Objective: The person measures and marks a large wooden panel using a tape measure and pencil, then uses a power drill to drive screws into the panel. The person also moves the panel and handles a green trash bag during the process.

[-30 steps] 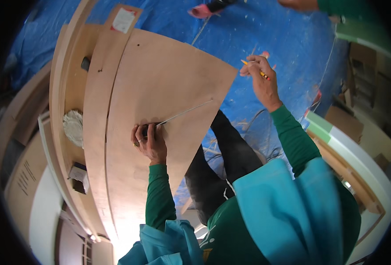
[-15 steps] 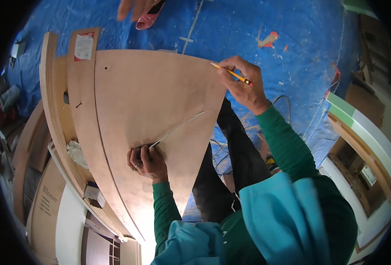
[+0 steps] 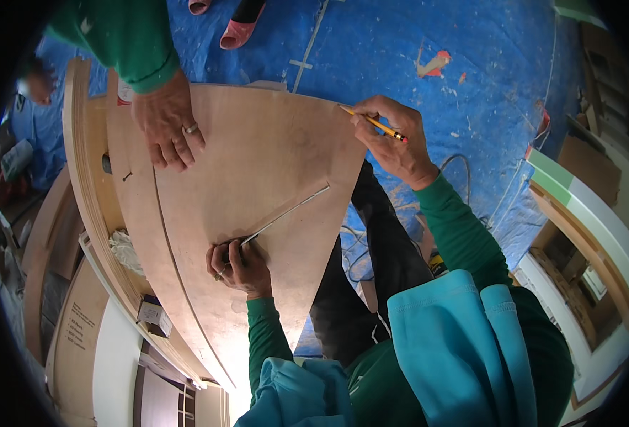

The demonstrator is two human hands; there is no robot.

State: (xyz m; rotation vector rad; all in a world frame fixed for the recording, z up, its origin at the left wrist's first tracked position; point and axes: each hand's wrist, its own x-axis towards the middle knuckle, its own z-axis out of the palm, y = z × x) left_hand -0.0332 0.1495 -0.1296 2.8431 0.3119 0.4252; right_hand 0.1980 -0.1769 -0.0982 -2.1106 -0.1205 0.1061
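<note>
My left hand (image 3: pixel 239 267) is closed around a dark tape measure, mostly covered by my fingers, low on the light-brown wooden panel (image 3: pixel 257 142). From it a thin, pale blade (image 3: pixel 286 211) runs slantwise up to the right across the panel. Between the fingertips of my right hand (image 3: pixel 394 139) is a yellow pencil (image 3: pixel 382 128), its tip close to the panel's far right corner. At the panel's far left, a co-worker's hand (image 3: pixel 168 121) with a ring lies over the wood near a long curved seam.
A curved wooden frame (image 3: pixel 80 135) runs along the panel's left side, with a small box (image 3: pixel 155 317) and crumpled white plastic (image 3: pixel 124 250) in it. Blue sheeting (image 3: pixel 485 78) covers the floor. Cables (image 3: pixel 460 158) lie beyond my right arm. A curved green-and-white piece (image 3: pixel 577 196) stands at right.
The co-worker's hand and green sleeve have come in from the upper left, over the panel, partly covering a label there. My own hands have hardly moved.
</note>
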